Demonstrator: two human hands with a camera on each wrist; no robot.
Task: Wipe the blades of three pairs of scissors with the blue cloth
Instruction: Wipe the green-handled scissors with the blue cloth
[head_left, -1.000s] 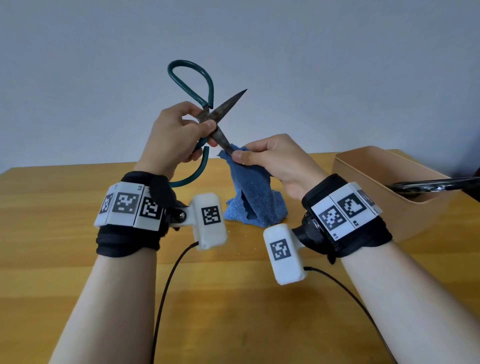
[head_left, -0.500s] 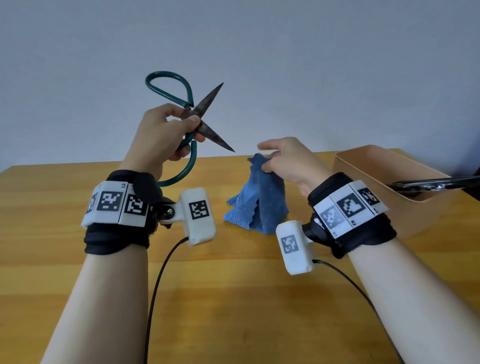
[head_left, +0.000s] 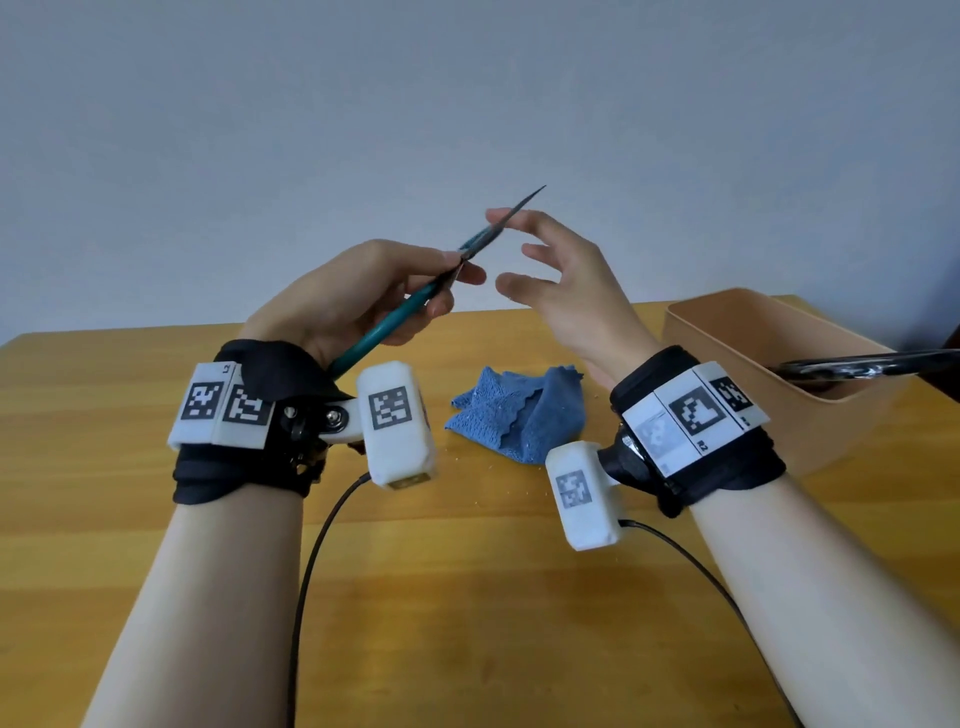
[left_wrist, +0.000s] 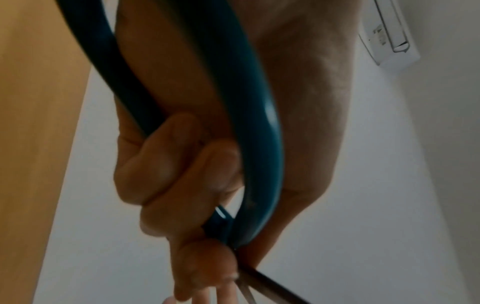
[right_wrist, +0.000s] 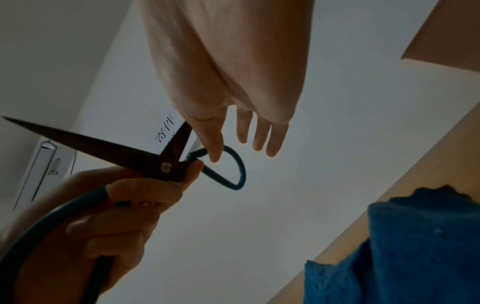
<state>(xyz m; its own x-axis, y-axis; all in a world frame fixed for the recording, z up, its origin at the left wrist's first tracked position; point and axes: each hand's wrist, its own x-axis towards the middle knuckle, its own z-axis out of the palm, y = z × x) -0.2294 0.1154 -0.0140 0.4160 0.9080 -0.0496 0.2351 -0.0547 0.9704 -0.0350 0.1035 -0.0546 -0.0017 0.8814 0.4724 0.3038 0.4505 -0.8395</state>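
My left hand (head_left: 452, 286) grips the green-handled scissors (head_left: 395, 317) by one handle loop, held above the table with the dark blades pointing up and to the right. In the right wrist view the scissors (right_wrist: 145, 158) have their blades apart, and my left hand (right_wrist: 130, 205) is curled round the handle. My right hand (head_left: 511, 249) is open and holds nothing, its fingers spread right beside the blades; I cannot tell whether they touch. The blue cloth (head_left: 519, 415) lies crumpled on the table below my hands. The left wrist view shows the scissors' handle loop (left_wrist: 259, 144) inside my curled fingers (left_wrist: 168, 174).
A beige box (head_left: 727, 332) stands at the right on the wooden table (head_left: 104, 415), with another pair of scissors (head_left: 857, 366) sticking out over its rim. Two cables run from my wrist cameras toward the front edge.
My right hand let go of the cloth, which dropped flat on the table, and rose toward the scissors. My left hand turned the scissors so the blades point up and right.
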